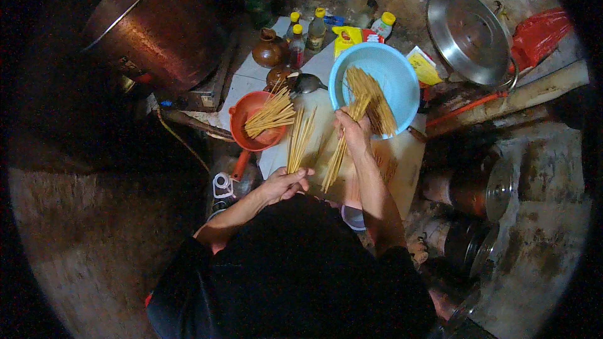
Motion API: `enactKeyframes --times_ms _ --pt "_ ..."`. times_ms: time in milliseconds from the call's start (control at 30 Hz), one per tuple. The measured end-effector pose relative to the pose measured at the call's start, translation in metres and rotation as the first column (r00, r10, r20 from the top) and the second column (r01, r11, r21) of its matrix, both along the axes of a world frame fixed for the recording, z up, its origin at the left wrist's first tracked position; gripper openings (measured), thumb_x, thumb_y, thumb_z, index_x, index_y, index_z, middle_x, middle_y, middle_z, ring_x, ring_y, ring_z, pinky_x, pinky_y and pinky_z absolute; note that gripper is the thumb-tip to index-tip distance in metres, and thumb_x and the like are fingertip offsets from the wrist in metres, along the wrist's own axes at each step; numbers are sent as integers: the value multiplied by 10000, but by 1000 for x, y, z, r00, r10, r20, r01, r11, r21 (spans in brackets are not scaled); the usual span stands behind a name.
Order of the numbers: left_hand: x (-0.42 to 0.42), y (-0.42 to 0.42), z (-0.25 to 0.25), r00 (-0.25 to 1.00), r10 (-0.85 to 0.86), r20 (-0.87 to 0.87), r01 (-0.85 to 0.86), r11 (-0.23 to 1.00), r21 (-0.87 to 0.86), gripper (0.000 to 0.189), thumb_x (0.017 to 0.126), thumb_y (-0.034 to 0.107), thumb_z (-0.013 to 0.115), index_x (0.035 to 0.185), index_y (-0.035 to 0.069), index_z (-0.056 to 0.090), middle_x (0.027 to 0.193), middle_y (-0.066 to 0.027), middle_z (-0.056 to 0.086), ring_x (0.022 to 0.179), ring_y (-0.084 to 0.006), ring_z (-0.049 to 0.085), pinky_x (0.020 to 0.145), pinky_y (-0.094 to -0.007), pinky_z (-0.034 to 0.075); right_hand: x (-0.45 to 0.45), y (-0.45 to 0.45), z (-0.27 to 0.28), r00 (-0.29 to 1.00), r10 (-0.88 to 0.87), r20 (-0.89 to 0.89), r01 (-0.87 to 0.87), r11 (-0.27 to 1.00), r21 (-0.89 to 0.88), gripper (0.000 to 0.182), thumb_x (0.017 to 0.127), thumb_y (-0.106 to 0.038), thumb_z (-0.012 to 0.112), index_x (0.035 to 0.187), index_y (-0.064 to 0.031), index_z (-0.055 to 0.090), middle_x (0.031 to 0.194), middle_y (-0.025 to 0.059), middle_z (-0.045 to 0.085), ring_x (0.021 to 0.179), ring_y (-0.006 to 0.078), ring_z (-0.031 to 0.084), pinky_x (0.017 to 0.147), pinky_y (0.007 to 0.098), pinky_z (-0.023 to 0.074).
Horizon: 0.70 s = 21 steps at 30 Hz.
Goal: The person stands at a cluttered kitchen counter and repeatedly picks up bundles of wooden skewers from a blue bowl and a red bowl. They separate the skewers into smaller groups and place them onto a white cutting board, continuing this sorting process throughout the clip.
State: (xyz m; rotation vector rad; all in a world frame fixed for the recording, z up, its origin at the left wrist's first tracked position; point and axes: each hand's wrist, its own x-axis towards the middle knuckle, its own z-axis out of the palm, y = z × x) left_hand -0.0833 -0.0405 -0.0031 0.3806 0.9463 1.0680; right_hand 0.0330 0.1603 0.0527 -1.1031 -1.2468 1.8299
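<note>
My left hand [286, 183] grips a small bundle of thin wooden sticks [301, 141], their far ends fanned upward. In my right hand [354, 131] is another bundle of sticks [335, 165], held at the near edge of a light blue plastic basket [406, 73]. More sticks [367, 84] lie inside that basket, and the held bundle overlaps them. To the left, a red plastic ladle [238, 120] with a handle carries a further pile of sticks [273, 115]. Beneath my hands lies a pale wooden board [405, 165].
Behind the ladle stand a brown clay jug [268, 52] and several yellow-capped bottles [317, 33]. A dark metal spoon [307, 84] lies nearby. A large metal pot [155, 33] rises at upper left. A round metal lid [464, 37] and a red plastic bag [537, 37] are at upper right.
</note>
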Motion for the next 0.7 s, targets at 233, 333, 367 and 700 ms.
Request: enactKeyframes --times_ms 233,333,367,700 --pt "0 3 10 999 -35 -24 36 999 31 474 953 416 474 1263 59 497 775 -38 616 416 -47 347 350 -196 262 -8 0 -6 967 238 96 -240 971 10 216 767 -163 732 867 -36 590 664 -3 526 490 87 438 436 232 357" --pt "0 2 14 999 53 -5 -53 998 21 475 961 415 457 1281 66 483 768 -32 608 412 -51 341 349 -198 259 -11 -1 -5 970 204 131 -212 976 53 210 767 -166 735 862 -44 593 678 0 543 507 86 451 449 227 367" --pt "-1 2 14 998 59 -17 -58 998 24 470 963 410 455 1283 67 482 763 -30 604 411 -51 341 349 -199 258 -11 -1 -3 967 220 125 -230 971 69 207 769 -168 733 859 -45 593 684 2 550 514 85 456 454 226 370" --pt "-2 -1 3 997 54 -63 -54 999 7 387 961 365 482 1218 81 534 682 -18 580 399 -51 374 332 -205 276 0 36 17 979 -172 -107 188 968 169 130 806 -121 662 890 -39 607 668 27 572 482 94 468 447 239 372"
